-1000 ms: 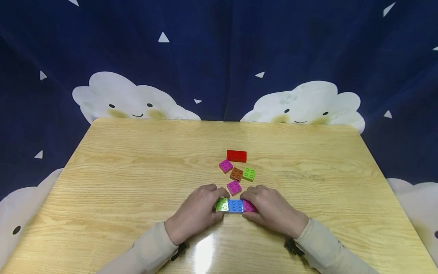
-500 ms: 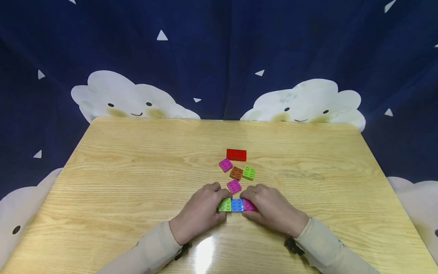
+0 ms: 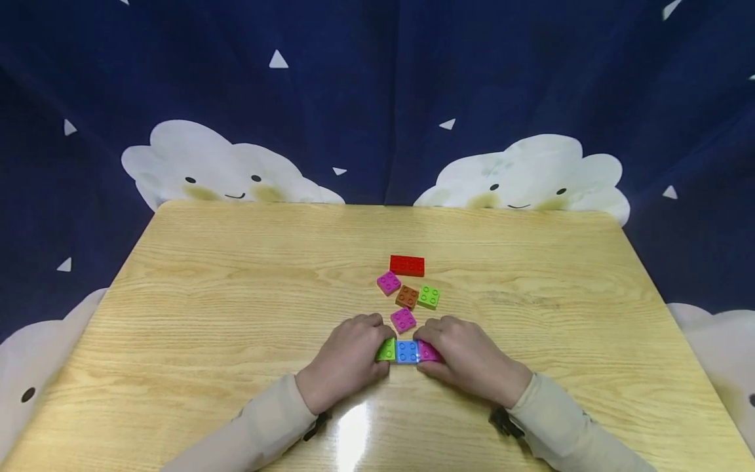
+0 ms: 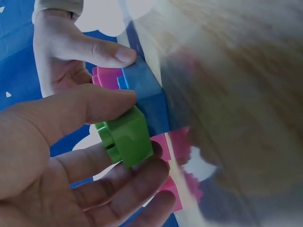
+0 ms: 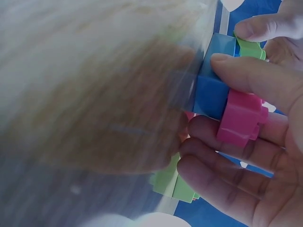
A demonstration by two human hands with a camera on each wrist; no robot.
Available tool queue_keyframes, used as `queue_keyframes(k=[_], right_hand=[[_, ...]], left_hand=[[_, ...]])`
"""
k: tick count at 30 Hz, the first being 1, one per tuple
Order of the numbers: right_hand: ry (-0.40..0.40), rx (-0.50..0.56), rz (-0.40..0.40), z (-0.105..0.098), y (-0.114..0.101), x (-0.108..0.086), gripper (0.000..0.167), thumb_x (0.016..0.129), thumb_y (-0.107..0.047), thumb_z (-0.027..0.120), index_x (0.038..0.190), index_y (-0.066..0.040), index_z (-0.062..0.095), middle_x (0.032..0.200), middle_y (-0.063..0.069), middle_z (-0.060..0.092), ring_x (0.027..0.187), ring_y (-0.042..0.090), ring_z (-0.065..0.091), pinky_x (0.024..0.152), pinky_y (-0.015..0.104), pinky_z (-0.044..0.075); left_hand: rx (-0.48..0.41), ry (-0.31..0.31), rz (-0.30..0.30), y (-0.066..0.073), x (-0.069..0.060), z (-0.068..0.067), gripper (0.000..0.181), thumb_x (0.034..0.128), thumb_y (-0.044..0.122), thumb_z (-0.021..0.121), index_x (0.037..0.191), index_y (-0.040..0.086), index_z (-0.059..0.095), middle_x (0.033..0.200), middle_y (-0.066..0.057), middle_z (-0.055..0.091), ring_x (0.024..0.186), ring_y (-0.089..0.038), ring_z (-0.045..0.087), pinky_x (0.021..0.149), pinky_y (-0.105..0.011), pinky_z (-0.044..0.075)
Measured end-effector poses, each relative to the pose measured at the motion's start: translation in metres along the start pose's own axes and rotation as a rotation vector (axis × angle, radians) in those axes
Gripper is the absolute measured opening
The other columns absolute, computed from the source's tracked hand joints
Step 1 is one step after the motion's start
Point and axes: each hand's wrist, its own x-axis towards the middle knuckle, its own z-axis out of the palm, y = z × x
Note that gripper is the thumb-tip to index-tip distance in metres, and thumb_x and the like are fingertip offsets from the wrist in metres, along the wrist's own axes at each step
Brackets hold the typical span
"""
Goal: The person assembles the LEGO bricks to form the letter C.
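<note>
Near the middle of the tabletop (image 3: 236,314), the blue brick (image 3: 407,352) is held between two hands. Its pink-capped end, toward 3 o'clock, is pinched by the right hand (image 3: 468,357); at 9 o'clock the green brick (image 3: 387,351) is pinched between the left hand's (image 3: 354,357) thumb and fingers. From the blue brick, a loose pink brick (image 3: 403,320), the brown brick (image 3: 407,297) and the red brick (image 3: 407,265) are seen in turn toward 12, with a loose green brick (image 3: 428,297) toward 1 and another loose pink (image 3: 388,283) between 11 and 12.

Light, stiff plastic is to be expected: hardly fragile, though slippery on its smooth walls. The bricks are best taken by opposite side walls, the studs left free.

In the head view a flat row is suggested; by the wrist views it is shown that the green brick and the pink brick (image 5: 241,118) are set higher than the blue. Whether the green is fully seated cannot be told. The spread lower fingers, too, are shown only there.
</note>
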Motion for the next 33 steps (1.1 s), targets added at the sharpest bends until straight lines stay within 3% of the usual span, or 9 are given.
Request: queue_keyframes(k=[9, 20, 33], right_hand=[[0.004, 0.006, 0.004, 0.0018, -0.0007, 0.0002, 0.03, 0.09, -0.02, 0.091, 0.112, -0.004, 0.078, 0.094, -0.002, 0.072, 0.086, 0.017, 0.067, 0.075, 0.036, 0.058], [0.0, -0.001, 0.009, 0.0006, -0.0011, 0.0001, 0.031, 0.09, -0.021, 0.091, 0.113, -0.004, 0.078, 0.097, 0.001, 0.074, 0.089, 0.02, 0.07, 0.079, 0.039, 0.059], [0.004, -0.001, 0.005, 0.0004, -0.0012, 0.0004, 0.031, 0.09, -0.021, 0.091, 0.112, -0.003, 0.078, 0.097, 0.001, 0.075, 0.089, 0.02, 0.07, 0.078, 0.039, 0.059]], left_hand=[[-0.014, 0.012, 0.013, -0.0028, -0.0013, 0.0029, 0.038, 0.0832, 0.013, 0.092, 0.117, 0.002, 0.081, 0.092, -0.006, 0.066, 0.085, -0.022, 0.06, 0.076, -0.036, 0.053], [-0.012, 0.018, 0.031, -0.0037, 0.0019, 0.0041, 0.03, 0.0827, 0.016, 0.094, 0.108, 0.004, 0.083, 0.084, -0.001, 0.059, 0.078, -0.018, 0.051, 0.073, -0.033, 0.047], [0.076, 0.007, 0.026, -0.0002, 0.0054, 0.0051, 0.03, 0.0818, 0.022, 0.097, 0.104, 0.006, 0.085, 0.089, -0.004, 0.066, 0.08, -0.02, 0.057, 0.076, -0.035, 0.052]])
